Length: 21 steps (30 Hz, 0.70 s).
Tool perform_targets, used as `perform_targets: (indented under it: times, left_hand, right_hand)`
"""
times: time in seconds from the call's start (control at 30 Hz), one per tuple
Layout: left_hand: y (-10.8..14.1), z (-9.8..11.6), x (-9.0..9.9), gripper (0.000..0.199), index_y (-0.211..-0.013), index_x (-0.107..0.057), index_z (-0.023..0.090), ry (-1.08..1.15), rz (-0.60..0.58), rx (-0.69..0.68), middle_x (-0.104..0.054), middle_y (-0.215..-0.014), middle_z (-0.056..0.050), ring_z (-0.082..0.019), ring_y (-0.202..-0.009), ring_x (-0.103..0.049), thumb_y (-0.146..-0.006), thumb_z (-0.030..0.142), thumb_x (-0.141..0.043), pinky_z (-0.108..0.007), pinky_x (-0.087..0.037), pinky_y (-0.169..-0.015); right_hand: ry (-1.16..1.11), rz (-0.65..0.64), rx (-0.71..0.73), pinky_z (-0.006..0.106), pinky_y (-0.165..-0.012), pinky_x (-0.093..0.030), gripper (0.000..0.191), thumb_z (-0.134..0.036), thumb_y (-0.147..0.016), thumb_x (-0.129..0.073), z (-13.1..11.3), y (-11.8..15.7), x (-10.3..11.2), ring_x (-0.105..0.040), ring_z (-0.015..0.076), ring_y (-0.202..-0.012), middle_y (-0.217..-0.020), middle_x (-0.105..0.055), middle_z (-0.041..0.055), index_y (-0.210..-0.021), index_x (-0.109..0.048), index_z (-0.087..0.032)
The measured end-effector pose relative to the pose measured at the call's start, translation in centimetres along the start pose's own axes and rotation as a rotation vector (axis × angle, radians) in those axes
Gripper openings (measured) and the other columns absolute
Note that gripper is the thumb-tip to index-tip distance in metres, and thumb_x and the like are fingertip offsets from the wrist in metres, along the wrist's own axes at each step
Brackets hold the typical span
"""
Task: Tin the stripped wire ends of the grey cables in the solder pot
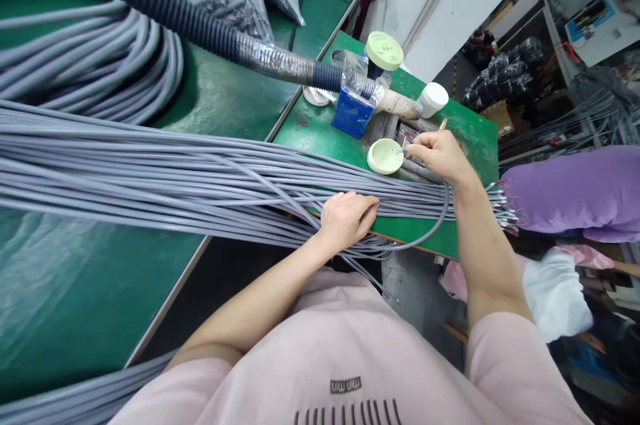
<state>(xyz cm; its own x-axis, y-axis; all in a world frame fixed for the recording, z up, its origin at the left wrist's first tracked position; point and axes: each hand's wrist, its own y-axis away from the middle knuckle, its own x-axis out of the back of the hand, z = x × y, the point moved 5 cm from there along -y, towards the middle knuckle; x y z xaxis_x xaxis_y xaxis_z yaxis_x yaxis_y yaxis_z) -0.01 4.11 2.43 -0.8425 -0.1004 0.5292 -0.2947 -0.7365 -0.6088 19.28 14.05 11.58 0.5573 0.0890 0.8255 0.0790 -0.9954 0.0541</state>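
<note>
My right hand (436,153) pinches the end of a grey cable (444,201), whose thin bared wires (407,150) stick out to the left of my fingertips. These wires are at the right rim of a small pale-green pot (385,157). From my right hand the cable bends down and loops back left. My left hand (349,217) lies closed over the near edge of a long bundle of grey cables (240,175), its fingers curled around some of them. How many cables it grips is hidden.
A black corrugated hose (200,18) ends above the pots, by a blue box (353,111). Behind stand a green-lidded jar (384,51) and a white tub (433,99). Coiled grey cable (125,65) lies left on the green table (220,95). A person in purple (575,191) is at right.
</note>
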Motion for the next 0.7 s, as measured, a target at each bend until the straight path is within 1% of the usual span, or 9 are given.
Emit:
perform_targets:
  times: [0.1,0.23,0.33,0.4,0.47,0.57,0.63,0.7]
  left_hand:
    - [0.0,0.0,-0.1,0.016,-0.093,-0.068,0.021,-0.003,-0.013,0.007,-0.070,-0.072,-0.001,-0.014,-0.063,-0.058,-0.091,0.025,-0.053,-0.030,-0.035,-0.062]
    - [0.0,0.0,-0.1,0.017,-0.093,-0.068,0.021,-0.012,-0.031,0.011,-0.072,-0.074,-0.001,-0.014,-0.064,-0.059,-0.091,0.026,-0.052,-0.031,-0.035,-0.062]
    - [0.0,0.0,-0.2,0.018,-0.093,-0.068,0.021,-0.008,-0.038,0.018,-0.071,-0.074,-0.001,-0.014,-0.065,-0.059,-0.091,0.026,-0.051,-0.032,-0.035,-0.062]
    - [0.0,-0.1,-0.3,0.018,-0.093,-0.068,0.021,-0.001,-0.034,0.023,-0.071,-0.073,-0.001,-0.014,-0.065,-0.059,-0.092,0.026,-0.051,-0.032,-0.035,-0.062]
    - [0.0,-0.2,-0.2,0.018,-0.094,-0.069,0.021,0.027,-0.018,0.035,-0.070,-0.073,-0.001,-0.014,-0.065,-0.059,-0.091,0.027,-0.052,-0.031,-0.036,-0.062]
    - [-0.3,-0.4,0.4,0.018,-0.100,-0.068,0.020,0.172,0.031,0.112,-0.068,-0.073,-0.002,-0.014,-0.066,-0.059,-0.090,0.028,-0.055,-0.029,-0.041,-0.065]
    - [-0.6,-0.6,0.8,0.021,-0.105,-0.066,0.019,0.352,0.066,0.229,-0.067,-0.076,-0.002,-0.013,-0.068,-0.058,-0.088,0.030,-0.059,-0.027,-0.044,-0.066]
    - [-0.9,-0.7,0.9,0.027,-0.108,-0.064,0.018,0.578,0.078,0.388,-0.067,-0.083,-0.004,-0.014,-0.071,-0.058,-0.085,0.033,-0.064,-0.027,-0.046,-0.066]
  right_hand:
    - [0.059,-0.081,-0.008,0.026,-0.049,-0.022,0.028,-0.032,-0.071,-0.059,0.0,-1.1,-1.4,-0.030,0.0082,-0.049,-0.046,-0.036,-0.0052,-0.049,-0.051,-0.017]
    - [0.142,-0.148,-0.029,0.026,-0.049,-0.022,0.029,-0.032,-0.069,-0.058,0.9,-2.4,-2.7,-0.031,0.0083,-0.049,-0.045,-0.035,-0.0051,-0.046,-0.047,-0.018]
    - [0.170,-0.171,-0.043,0.027,-0.049,-0.022,0.027,-0.031,-0.068,-0.059,1.1,-2.8,-3.0,-0.032,0.0084,-0.049,-0.045,-0.036,-0.0051,-0.047,-0.050,-0.017]
    - [0.148,-0.159,-0.029,0.027,-0.050,-0.023,0.025,-0.031,-0.070,-0.059,0.6,-2.5,-2.7,-0.033,0.0086,-0.049,-0.045,-0.038,-0.0050,-0.050,-0.054,-0.016]
    - [0.085,-0.138,0.002,0.026,-0.050,-0.024,0.025,-0.031,-0.073,-0.058,-0.6,-1.4,-2.2,-0.034,0.0086,-0.049,-0.046,-0.041,-0.0047,-0.053,-0.057,-0.016]
    - [-0.012,-0.099,0.046,0.026,-0.050,-0.025,0.030,-0.032,-0.078,-0.058,-2.9,1.5,-1.3,-0.035,0.0084,-0.048,-0.048,-0.043,-0.0041,-0.053,-0.052,-0.017]
    - [-0.038,-0.063,0.071,0.026,-0.050,-0.026,0.033,-0.034,-0.081,-0.057,-4.3,3.8,-1.0,-0.036,0.0089,-0.049,-0.050,-0.043,-0.0039,-0.054,-0.050,-0.018]
    - [-0.049,-0.027,0.092,0.026,-0.051,-0.026,0.033,-0.034,-0.084,-0.057,-5.2,5.9,-1.0,-0.036,0.0095,-0.051,-0.051,-0.042,-0.0037,-0.056,-0.050,-0.018]
